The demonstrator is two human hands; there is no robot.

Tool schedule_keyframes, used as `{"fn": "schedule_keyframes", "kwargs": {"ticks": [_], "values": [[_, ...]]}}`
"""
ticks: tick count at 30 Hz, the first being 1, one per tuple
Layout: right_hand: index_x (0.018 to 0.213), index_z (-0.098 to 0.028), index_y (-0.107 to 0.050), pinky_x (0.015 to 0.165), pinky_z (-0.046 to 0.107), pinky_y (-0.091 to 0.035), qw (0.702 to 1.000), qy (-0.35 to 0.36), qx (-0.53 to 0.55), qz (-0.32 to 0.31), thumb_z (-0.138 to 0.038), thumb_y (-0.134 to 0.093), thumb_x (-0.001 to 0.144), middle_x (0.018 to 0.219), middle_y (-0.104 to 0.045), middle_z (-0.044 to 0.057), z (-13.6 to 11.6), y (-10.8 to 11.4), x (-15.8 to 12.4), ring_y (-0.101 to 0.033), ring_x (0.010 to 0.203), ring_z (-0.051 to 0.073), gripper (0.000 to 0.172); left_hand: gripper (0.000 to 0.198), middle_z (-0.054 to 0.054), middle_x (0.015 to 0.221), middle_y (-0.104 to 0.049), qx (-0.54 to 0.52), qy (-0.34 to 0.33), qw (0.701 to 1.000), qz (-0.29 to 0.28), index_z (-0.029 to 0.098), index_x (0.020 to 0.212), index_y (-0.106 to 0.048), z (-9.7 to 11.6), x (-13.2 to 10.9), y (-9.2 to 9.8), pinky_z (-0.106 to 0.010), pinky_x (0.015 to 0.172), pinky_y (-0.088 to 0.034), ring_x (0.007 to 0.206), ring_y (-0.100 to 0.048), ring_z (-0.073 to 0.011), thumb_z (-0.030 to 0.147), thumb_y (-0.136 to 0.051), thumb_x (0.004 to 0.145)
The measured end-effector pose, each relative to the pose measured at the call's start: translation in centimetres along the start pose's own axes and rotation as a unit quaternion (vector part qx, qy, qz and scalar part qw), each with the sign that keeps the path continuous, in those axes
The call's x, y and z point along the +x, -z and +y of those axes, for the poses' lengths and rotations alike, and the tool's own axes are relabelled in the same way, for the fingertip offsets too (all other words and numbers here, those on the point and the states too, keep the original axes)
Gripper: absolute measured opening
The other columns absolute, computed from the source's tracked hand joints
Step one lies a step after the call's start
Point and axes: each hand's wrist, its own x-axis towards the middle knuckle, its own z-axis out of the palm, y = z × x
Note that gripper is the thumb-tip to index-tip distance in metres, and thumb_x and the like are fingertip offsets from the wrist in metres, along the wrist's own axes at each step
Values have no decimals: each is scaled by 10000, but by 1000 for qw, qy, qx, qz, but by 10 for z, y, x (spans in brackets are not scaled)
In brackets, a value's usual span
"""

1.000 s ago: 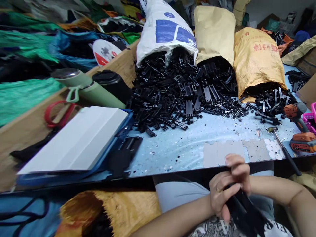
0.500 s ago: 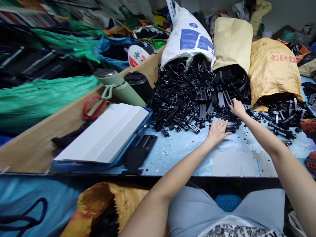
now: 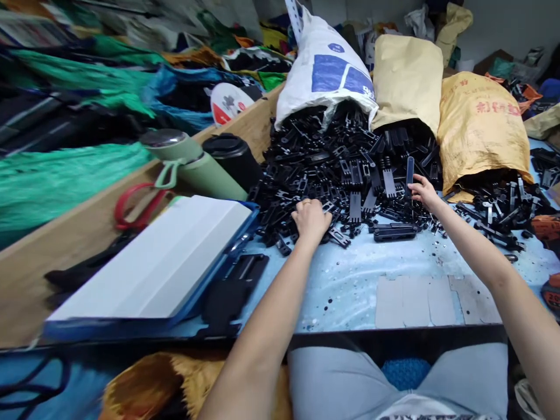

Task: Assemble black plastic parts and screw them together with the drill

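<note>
My left hand (image 3: 311, 219) is at the near edge of the big heap of black parts (image 3: 315, 157), its fingers curled down among the pieces. What they grip, if anything, is hidden. With thumb and fingertips, my right hand (image 3: 425, 192) pinches a long flat black strip (image 3: 410, 175) with a rounded end, standing nearly upright in front of the heap. Between my hands, on the blue tabletop, lies a small stack of black folded parts (image 3: 395, 231), touched by neither hand. Several flat toothed pieces (image 3: 355, 206) rest on the heap's front.
A white sack (image 3: 326, 70), a tan sack (image 3: 406, 79) and an orange-yellow sack (image 3: 483, 125) spill parts at the back. On the left are a green bottle (image 3: 210, 169), a black-lidded cup (image 3: 234, 160), red-handled scissors (image 3: 131, 207) and a white folded sheet (image 3: 157, 262). Orange-black tools (image 3: 552, 291) sit far right.
My left hand has moved left from the small stack to the heap, its fingers now curled. My right hand has drawn a long black strip up from the heap. The view has shifted slightly.
</note>
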Motion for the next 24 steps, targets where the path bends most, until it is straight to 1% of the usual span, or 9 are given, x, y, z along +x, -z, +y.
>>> {"fn": "schedule_keyframes", "kwargs": {"ticks": [4,7,9,12,14,16,20,22,24], "values": [[1065,-211,-542,640,253,-534,978,-8,174,-117,-289,-703,599,925,-557,4,8,12,-82,-568,783,123,498,383,-109,1160,-547,-24,8,999,46,133,1145,-511,20,-26,2,-423,868,-482,1017,-550,-211,373,-553,850],[1092,-224,-515,707,329,-550,971,-29,199,-129,-306,-718,612,978,-560,23,28,14,-147,-585,860,167,528,365,-89,1037,-591,-66,12,995,74,142,1073,-522,44,-61,-6,-368,850,-484,945,-573,-193,408,-571,828],[1145,-239,-463,765,371,-539,977,-20,178,-116,-328,-730,625,996,-566,31,47,21,-184,-586,907,187,591,360,-47,926,-611,-128,4,990,52,169,1012,-535,62,-86,-13,-319,781,-498,838,-594,-169,449,-597,795],[1083,-210,-475,819,388,-507,995,38,40,-89,-369,-739,648,1001,-578,58,73,49,-222,-584,932,205,533,361,-20,853,-625,-174,9,984,-45,190,966,-547,84,-117,-18,-280,707,-493,746,-602,-152,468,-633,752],[1013,-191,-521,854,409,-480,985,99,-107,-89,-405,-695,709,1001,-590,80,81,70,-235,-577,956,222,411,331,-29,866,-640,-151,33,984,-86,199,996,-557,94,-132,-17,-291,724,-485,780,-611,-168,462,-575,796],[1046,-185,-554,922,455,-430,947,164,-257,-104,-446,-638,767,1082,-589,114,79,79,-241,-539,1062,259,391,322,-41,869,-647,-135,51,984,-107,202,1045,-570,102,-143,-16,-306,741,-478,817,-613,-182,446,-453,870],[1249,-201,-504,1018,518,-319,865,229,-422,-148,-443,-520,867,1214,-555,143,60,52,-239,-459,1196,281,453,387,-28,754,-618,-168,69,972,-148,178,1105,-572,118,-158,-19,-292,680,-467,684,-591,-153,417,-330,921],[1279,-200,-478,963,473,-392,895,200,-371,-149,-409,-429,918,1178,-567,138,51,30,-235,-531,1102,247,420,402,-3,697,-588,-194,79,963,-172,173,1151,-544,125,-165,-23,-278,648,-457,587,-553,-125,411,-311,927],[1323,-208,-412,806,390,-498,958,122,-228,-126,-426,-367,935,1132,-563,123,46,13,-234,-608,912,200,448,414,22,679,-562,-209,88,959,-172,176,1226,-475,131,-171,-24,-264,636,-450,567,-538,-112,419,-358,912]]}}
